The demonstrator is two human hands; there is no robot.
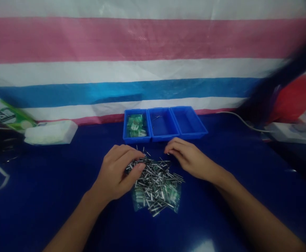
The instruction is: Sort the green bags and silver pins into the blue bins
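A heap of thin silver metal pins (156, 182) lies on the dark blue table, with green-and-clear plastic packets (174, 194) under and beside it. My left hand (122, 169) rests at the heap's upper left edge, its thumb and fingers apart, with nothing held that I can see. Just above the heap on the right, my right hand (188, 157) is closed in a pinch; what its fingertips hold is too small to name. Behind the hands stand three blue trays: the left one (126, 131) has green packets, the middle one (165, 127) a few pins, the right one (188, 120) shows bare.
On the left of the table (108, 224) are a white pack of tissues (51, 133), a green and white package (8, 112) and dark items. A white cable (243, 122) runs to a pale box (286, 131) at the right. A striped sheet (142, 38) hangs behind.
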